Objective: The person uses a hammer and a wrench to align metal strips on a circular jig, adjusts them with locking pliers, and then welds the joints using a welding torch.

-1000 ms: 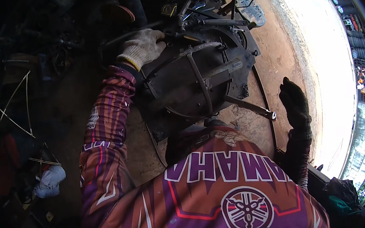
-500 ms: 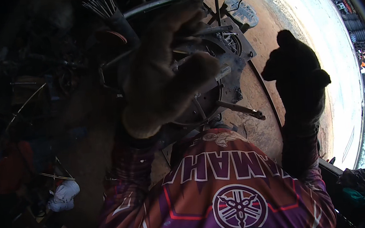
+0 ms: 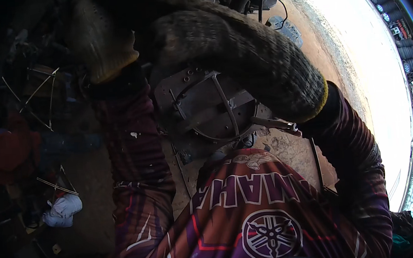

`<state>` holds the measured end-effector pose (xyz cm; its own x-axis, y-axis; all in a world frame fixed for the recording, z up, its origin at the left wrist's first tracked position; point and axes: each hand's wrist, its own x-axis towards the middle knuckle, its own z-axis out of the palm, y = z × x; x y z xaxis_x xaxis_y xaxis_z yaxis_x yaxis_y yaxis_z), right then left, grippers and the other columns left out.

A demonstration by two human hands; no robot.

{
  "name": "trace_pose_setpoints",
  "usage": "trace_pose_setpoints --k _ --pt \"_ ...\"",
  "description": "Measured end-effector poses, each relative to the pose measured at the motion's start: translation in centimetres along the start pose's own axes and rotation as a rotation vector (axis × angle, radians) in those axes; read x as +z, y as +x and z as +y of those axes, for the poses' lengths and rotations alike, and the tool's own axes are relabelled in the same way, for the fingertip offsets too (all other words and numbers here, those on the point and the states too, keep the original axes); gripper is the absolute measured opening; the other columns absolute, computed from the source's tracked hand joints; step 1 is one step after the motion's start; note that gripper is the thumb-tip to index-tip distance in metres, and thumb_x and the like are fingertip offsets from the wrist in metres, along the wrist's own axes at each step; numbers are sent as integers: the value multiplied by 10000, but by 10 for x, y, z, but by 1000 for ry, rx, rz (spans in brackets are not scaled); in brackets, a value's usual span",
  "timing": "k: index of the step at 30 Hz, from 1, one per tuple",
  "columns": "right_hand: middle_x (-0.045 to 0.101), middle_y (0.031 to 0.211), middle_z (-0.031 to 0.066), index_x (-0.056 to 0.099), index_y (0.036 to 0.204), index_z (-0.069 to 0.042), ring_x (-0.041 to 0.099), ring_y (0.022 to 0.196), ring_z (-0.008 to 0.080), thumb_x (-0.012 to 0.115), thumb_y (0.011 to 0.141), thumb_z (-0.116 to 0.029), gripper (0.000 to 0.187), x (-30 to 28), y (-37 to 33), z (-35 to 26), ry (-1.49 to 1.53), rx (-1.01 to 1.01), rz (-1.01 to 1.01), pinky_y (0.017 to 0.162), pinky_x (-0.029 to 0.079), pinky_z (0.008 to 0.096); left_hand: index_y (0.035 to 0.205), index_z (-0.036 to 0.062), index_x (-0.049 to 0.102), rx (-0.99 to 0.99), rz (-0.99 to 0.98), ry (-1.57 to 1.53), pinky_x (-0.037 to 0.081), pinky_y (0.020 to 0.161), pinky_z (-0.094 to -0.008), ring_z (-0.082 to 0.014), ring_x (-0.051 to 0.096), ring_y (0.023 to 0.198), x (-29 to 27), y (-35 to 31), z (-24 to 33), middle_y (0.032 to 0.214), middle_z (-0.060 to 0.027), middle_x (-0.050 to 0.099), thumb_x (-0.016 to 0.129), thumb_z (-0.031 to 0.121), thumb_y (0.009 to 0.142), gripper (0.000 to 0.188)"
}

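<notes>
My right hand point(image 3: 239, 52), in a grey knitted glove with a yellow cuff, reaches across to the upper left over a dark metal workpiece. Its fingers run into shadow, blurred. My left hand point(image 3: 103, 40), gloved too, is at the upper left beside it, its fingers lost in the dark. Whether either hand holds anything does not show. Below the right hand lies the workpiece, a dark plate point(image 3: 167, 95) with a round rim and a curved metal strip point(image 3: 223, 100) across it. A short metal bar point(image 3: 277, 124) sticks out at its right. Small metal rings point(image 3: 186, 79) lie at its far left.
Thin pale rods point(image 3: 38, 89) form angled frames on the left. A red shape point(image 3: 9, 153) and a white cloth bundle point(image 3: 65, 210) are in the shade there. A blue-grey perforated piece point(image 3: 286, 29) lies on the brown ground. Stacked tyres point(image 3: 412, 52) line the far right.
My right hand has swung from the right side across the workpiece to the upper left. My left hand has moved left and farther away, off the workpiece.
</notes>
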<state>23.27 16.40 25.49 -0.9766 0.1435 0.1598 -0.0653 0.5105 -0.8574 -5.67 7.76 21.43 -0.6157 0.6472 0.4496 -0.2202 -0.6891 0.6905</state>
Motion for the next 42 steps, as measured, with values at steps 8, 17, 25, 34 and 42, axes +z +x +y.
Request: trace_pose_setpoints --k 8,17,25,34,42 --pt "701 1059 170 660 1177 26 714 958 253 651 887 -14 293 -58 -76 7 -258 -32 -253 801 572 360 1210 56 594 29 380 817 514 775 -294 -173 619 1014 -80 -63 63 1144 -87 641 542 408 989 419" --pt "694 1104 103 689 1134 -129 689 969 288 638 911 -208 242 -10 79 188 -785 -8 -402 821 565 402 1200 75 632 -226 354 1059 497 925 -359 -272 642 1078 -40 -143 -46 1165 -130 656 595 328 967 345" --pt "674 1139 107 701 1160 -218 677 1023 285 628 879 -334 313 56 127 214 -1058 117 -711 847 557 440 1182 145 644 -296 -166 1621 527 905 -434 -363 628 1073 -95 -205 -97 1156 -166 651 638 259 890 314" --pt "690 1115 94 710 1178 -256 667 1078 274 621 881 -306 314 70 137 208 -1179 241 -844 888 549 434 1229 114 601 -200 55 1626 544 861 -406 -331 639 1041 -75 -208 -97 1126 -143 646 623 137 895 335" --pt "679 1129 113 716 1150 -225 660 1092 302 631 846 -127 331 71 139 213 -1178 124 -847 879 556 428 1189 108 620 -85 89 1576 514 908 -420 -324 641 1039 -74 -211 -99 1153 -114 666 627 175 881 315"
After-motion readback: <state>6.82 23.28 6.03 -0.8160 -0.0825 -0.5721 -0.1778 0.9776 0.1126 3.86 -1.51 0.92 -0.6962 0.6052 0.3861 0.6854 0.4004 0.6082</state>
